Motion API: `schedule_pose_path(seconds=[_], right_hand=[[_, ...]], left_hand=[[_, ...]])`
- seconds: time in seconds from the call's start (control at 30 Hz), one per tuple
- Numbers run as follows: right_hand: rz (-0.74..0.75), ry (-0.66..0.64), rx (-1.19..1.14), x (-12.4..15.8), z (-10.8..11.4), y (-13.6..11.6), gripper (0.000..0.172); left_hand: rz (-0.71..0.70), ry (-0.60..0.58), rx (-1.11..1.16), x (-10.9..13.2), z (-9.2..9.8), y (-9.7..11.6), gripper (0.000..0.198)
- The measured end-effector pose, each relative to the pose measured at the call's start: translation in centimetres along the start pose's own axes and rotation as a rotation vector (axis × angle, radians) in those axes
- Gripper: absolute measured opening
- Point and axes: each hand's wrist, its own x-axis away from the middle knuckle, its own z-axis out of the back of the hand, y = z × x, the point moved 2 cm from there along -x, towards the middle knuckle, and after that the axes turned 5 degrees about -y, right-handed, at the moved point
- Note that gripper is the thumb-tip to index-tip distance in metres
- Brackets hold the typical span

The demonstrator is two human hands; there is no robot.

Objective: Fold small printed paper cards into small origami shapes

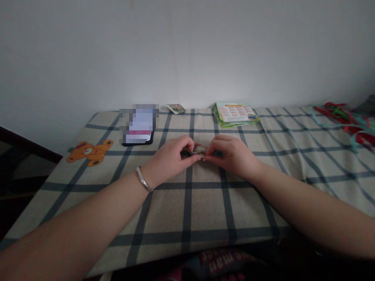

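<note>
Both hands meet over the middle of the checked tablecloth [205,210]. My left hand [172,156], with a silver bangle at its wrist, pinches one side of a small piece of printed paper or card [200,150]. Across from it, my right hand [231,154] grips the other side between thumb and fingers. Most of the piece is hidden by the fingers, so its exact kind and any fold cannot be made out. The fingertips of the two hands nearly touch.
Toward the wall lie a phone [139,127] with a blurred screen, a small printed card [176,108] and a stack of printed sheets [236,114]. An orange bear cutout [89,152] rests at the left. Red and green ribbons [345,119] are heaped at the far right.
</note>
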Motion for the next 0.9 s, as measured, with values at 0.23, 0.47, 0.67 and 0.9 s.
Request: schedule_pose_path(seconds=[0.23,0.47,0.67,0.9], right_hand=[[-0.012,0.147,-0.086,0.07,-0.03,0.11,0.01],[-0.069,0.12,-0.154,-0.09,0.01,-0.15,0.009],[-0.119,0.137,-0.182,-0.09,-0.13,-0.17,0.01],[-0.176,0.14,-0.186,-0.01,-0.4,0.14,0.013]], left_hand=[[-0.032,0.076,0.072,-0.11,0.19,0.2,0.02],[-0.016,0.128,0.152,-0.03,-0.01,0.07,0.02],[-0.076,0.172,0.235,-0.04,-0.07,0.42,0.023],[-0.055,0.167,0.264,-0.03,-0.13,0.4,0.023]])
